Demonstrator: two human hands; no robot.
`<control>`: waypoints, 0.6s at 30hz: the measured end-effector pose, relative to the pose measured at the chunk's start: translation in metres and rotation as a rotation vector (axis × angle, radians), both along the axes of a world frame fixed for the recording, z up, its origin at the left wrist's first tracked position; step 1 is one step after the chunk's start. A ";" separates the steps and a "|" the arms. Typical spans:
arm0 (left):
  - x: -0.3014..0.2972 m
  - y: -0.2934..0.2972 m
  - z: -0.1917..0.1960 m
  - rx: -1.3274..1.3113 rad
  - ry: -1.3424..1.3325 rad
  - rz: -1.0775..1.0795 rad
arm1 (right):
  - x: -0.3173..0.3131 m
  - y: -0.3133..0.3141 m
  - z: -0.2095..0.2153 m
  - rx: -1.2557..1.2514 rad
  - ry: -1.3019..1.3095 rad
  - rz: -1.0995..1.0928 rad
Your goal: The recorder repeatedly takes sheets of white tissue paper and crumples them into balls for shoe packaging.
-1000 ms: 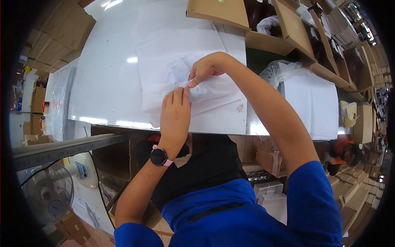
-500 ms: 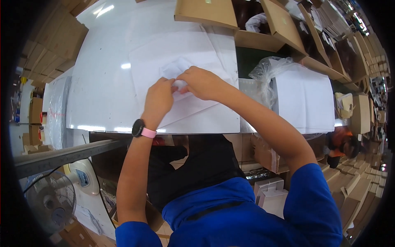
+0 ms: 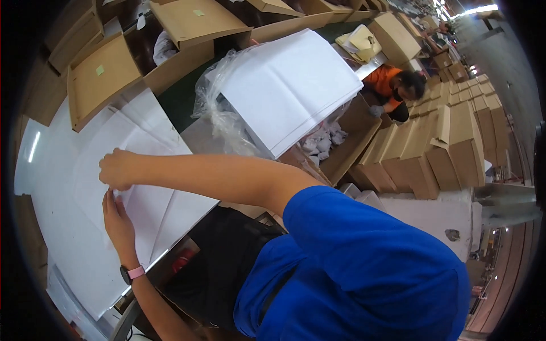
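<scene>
While both hands work close together over the tabletop, it's the right hand (image 3: 118,169) on top, knuckles up, fingers curled in against the white paper (image 3: 152,206); whether they pinch any of it is hidden, so I can't call it. Just below sits the left hand (image 3: 119,220), fingers stretched up toward the right one, tips at the paper; its grip, too, I can't make out. At least two sheets lie overlapped there, spread flat near the edge of one white table (image 3: 48,190).

Look at the arms: the right reaches sideways across the view, elbow softly bent, out of one blue sleeve (image 3: 369,241); the left climbs from the lower edge, wearing one round-faced watch (image 3: 132,274) with a pink strap.

Further out, one thick stack of white sheets (image 3: 290,85), with one clear plastic bag (image 3: 220,108) bunched along its left side. Beyond the table, two tan cardboard panels, the nearer (image 3: 108,88) and the farther (image 3: 196,28), each carrying one green note. And over to the right, one co-worker (image 3: 385,79) in orange, one grey-gloved hand (image 3: 376,111) showing, beside a row of cardboard boxes (image 3: 429,153).
</scene>
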State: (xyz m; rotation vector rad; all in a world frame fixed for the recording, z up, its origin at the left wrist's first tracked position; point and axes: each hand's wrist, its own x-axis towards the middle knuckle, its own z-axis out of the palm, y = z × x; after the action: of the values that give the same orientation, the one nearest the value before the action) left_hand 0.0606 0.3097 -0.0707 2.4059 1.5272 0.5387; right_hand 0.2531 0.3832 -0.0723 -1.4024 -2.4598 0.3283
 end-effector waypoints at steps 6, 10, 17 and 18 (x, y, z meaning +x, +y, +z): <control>0.010 0.045 0.000 -0.211 -0.028 -0.032 | 0.018 0.003 -0.013 -0.057 0.056 -0.091; 0.023 0.044 0.001 0.082 0.037 -0.057 | 0.013 0.027 -0.012 -0.160 -0.023 -0.190; -0.008 0.057 -0.025 0.161 0.074 -0.030 | -0.004 0.022 0.000 0.125 -0.115 -0.212; -0.008 0.075 -0.032 0.110 0.033 -0.034 | 0.003 0.023 -0.005 0.251 -0.028 -0.141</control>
State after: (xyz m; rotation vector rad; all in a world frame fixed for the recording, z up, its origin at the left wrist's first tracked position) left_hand 0.0521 0.3850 -0.1023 2.5305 1.5037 0.5933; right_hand 0.2557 0.4061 -0.0771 -1.4673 -2.3108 -0.0312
